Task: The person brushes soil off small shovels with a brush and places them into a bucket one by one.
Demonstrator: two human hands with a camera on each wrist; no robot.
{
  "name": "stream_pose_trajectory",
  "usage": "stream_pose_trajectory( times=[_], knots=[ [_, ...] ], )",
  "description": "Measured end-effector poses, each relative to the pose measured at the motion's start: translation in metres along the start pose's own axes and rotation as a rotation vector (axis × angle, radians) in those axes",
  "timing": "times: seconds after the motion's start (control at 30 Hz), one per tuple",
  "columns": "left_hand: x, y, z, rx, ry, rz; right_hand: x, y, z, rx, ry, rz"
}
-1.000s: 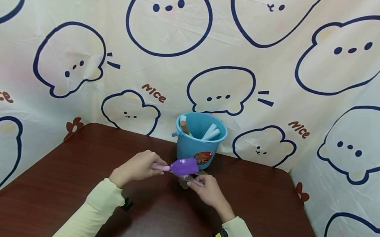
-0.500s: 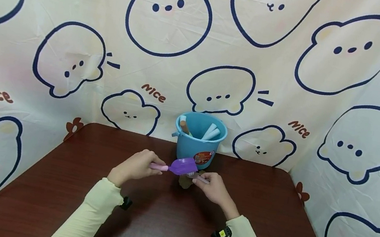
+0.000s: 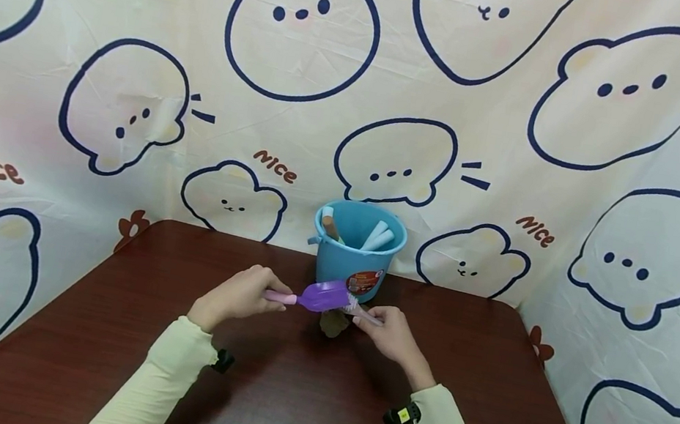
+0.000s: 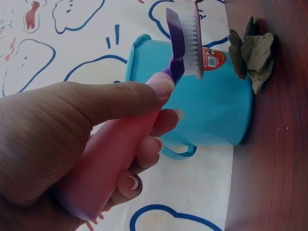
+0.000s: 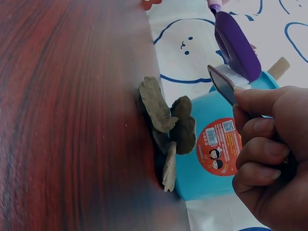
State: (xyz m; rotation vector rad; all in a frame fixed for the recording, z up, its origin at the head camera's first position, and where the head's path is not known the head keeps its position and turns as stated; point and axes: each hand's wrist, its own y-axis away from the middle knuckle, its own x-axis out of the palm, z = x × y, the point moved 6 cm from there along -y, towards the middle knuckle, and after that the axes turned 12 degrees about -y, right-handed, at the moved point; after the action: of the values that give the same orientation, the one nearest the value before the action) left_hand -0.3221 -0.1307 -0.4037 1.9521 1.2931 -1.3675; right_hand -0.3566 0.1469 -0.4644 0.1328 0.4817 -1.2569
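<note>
My left hand [image 3: 240, 296] grips the pink handle [image 4: 120, 151] of a small purple shovel [image 3: 325, 296], its thumb lying along the handle. The blade points right, raised above the table. In my right hand [image 3: 390, 335] is a brush [image 5: 224, 85] with white bristles [image 4: 191, 45], pinched between thumb and fingers. The bristles press against the shovel blade near its tip. Below the tools, a lump of brownish clay-like pieces [image 3: 333, 324] sits on the table; in the right wrist view several flattened pieces [image 5: 156, 103] lean together.
A blue bucket [image 3: 338, 264] with a red label [image 5: 219, 149] stands just behind the clay-like pieces, near the table's back edge. Light sticks [image 3: 378, 237] and a brown-handled piece [image 3: 329, 227] stick up inside it. A printed curtain [image 3: 286, 129] surrounds the dark wooden table [image 3: 282, 410].
My right hand has moved right, carrying the brush along the blade towards its tip. My left hand and the shovel have shifted slightly left. More of the clay-like lump shows.
</note>
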Motion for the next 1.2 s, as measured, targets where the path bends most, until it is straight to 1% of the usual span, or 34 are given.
stream_pose_trajectory(
  times=[0.1,0.3,0.4,0.6,0.73,0.93,1.03,1.2],
  knots=[
    [-0.002,0.0,0.001,-0.005,-0.012,-0.007,-0.005,0.0,-0.002,0.0,0.001,-0.007],
    [-0.004,0.0,0.001,-0.027,-0.032,-0.032,-0.017,0.002,-0.008,0.009,-0.026,0.012],
    [-0.005,-0.001,0.0,-0.02,-0.037,-0.048,-0.025,0.003,-0.01,0.019,-0.023,0.012],
    [-0.007,-0.003,-0.003,-0.004,-0.016,-0.086,-0.04,0.004,-0.018,0.07,-0.002,0.011],
    [-0.008,-0.006,-0.004,-0.003,-0.029,-0.126,-0.051,0.004,-0.026,0.091,0.013,0.005],
    [-0.014,-0.008,-0.008,0.015,-0.046,-0.197,-0.066,0.003,-0.033,0.101,0.042,-0.023],
    [-0.016,-0.008,-0.012,0.025,-0.049,-0.227,-0.072,0.003,-0.037,0.101,0.057,-0.033],
    [-0.019,-0.011,-0.018,0.049,-0.07,-0.293,-0.075,0.006,-0.045,0.11,0.07,-0.026]
  ],
)
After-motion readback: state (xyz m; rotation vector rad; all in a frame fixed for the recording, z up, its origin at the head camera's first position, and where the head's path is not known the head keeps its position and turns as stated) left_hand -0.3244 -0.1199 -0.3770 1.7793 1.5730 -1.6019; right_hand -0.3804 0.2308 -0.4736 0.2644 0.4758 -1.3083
